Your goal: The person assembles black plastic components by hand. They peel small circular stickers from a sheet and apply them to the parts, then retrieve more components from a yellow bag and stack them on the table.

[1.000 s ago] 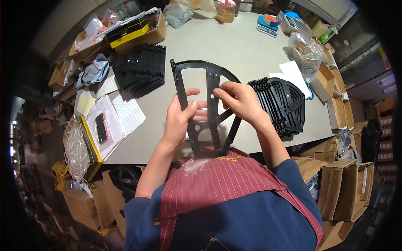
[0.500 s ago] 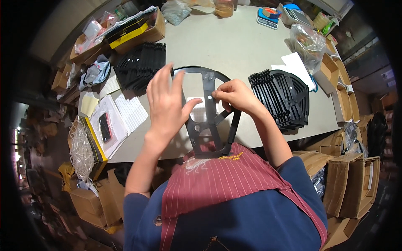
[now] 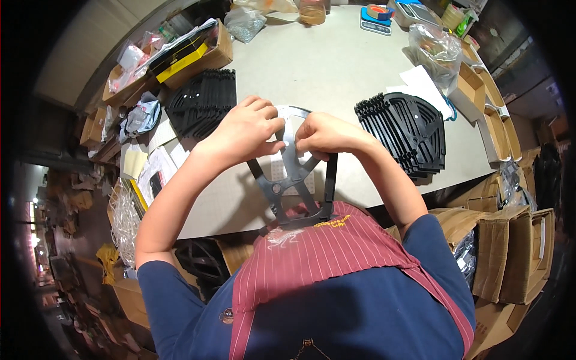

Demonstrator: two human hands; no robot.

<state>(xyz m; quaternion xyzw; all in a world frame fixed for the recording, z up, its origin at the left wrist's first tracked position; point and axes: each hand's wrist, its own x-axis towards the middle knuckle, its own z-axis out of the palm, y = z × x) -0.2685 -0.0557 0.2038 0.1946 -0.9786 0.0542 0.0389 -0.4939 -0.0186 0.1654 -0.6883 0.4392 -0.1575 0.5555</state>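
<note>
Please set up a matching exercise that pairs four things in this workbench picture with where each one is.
Things:
1. black frame part
2. fanned stack of black parts
3. cardboard box with a yellow strip
4. clear plastic bag

Places:
A. far left corner of the table
B. held up by the left hand and the right hand, its lower end against the striped apron
C. far right side of the table, beside a small open box
D. on the table just right of the right forearm

Pairs: 1-B, 2-D, 3-A, 4-C
</note>
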